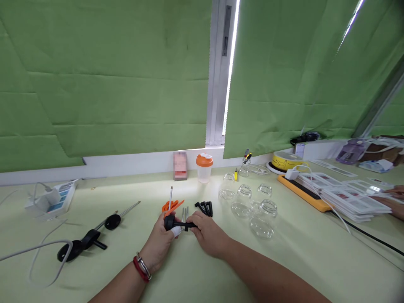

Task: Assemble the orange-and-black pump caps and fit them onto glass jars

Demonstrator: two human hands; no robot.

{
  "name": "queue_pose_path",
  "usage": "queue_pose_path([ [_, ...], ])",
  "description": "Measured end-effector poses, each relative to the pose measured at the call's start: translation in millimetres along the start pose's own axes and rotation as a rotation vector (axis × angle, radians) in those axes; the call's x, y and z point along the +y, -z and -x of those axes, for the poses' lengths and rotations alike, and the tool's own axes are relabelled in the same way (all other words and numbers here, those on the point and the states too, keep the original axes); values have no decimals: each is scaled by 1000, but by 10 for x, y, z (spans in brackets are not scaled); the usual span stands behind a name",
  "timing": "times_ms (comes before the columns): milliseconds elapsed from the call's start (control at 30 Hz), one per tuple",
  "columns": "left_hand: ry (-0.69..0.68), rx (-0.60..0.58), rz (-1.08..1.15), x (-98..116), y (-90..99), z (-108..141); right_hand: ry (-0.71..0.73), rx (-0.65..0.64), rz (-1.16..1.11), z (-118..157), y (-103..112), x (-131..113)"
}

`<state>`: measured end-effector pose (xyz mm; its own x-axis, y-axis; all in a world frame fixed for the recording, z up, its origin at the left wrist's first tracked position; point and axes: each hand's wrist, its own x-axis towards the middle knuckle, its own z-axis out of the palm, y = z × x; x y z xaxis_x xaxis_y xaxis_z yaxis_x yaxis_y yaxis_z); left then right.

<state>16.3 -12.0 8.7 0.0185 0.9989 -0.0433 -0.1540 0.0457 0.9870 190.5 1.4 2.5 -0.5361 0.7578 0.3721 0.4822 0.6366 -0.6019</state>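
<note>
Left hand (159,244): closed on a black-handled tool (169,221) at the near middle of the pale green table (284,261); its metal shaft (171,195) points up and away from the person. A white wrap covers one fingertip; a red band and a metal bangle sit on the wrist.

Right hand (206,231): fingers pinched on a short black rod-like part (188,226) that runs sideways to the tool's handle, just beside the left thumb. Whether the part is joined to the handle cannot be told.

Just behind the hands: orange plastic pieces (172,206), two upright metal pins (185,211), and a small cluster of black parts (204,207).

Left of the hands, well apart: two more black-handled tools with metal shafts (94,233), and a grey cable loop (47,256) at the near left edge.

Right of the hands: a group of clear glass jars (252,206), some lying on their sides.

Far left: a white power strip (53,198) with plugs in it.

Far edge, by the sill: a pink blurred box (180,166), a clear shaker cup with an orange lid (204,167), a yellow round tin (285,160).

Far right: a yellow-edged tray (303,191) and stacks of white cards (350,198); another person's hand (394,200) rests on them.

Background: green blinds (104,75) over the window.
</note>
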Motion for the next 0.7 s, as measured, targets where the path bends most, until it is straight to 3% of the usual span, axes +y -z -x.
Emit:
queue_pose_path([
  [700,-1,-32,1,-26,20,-12,4,5,-67,22,-23,33],
])
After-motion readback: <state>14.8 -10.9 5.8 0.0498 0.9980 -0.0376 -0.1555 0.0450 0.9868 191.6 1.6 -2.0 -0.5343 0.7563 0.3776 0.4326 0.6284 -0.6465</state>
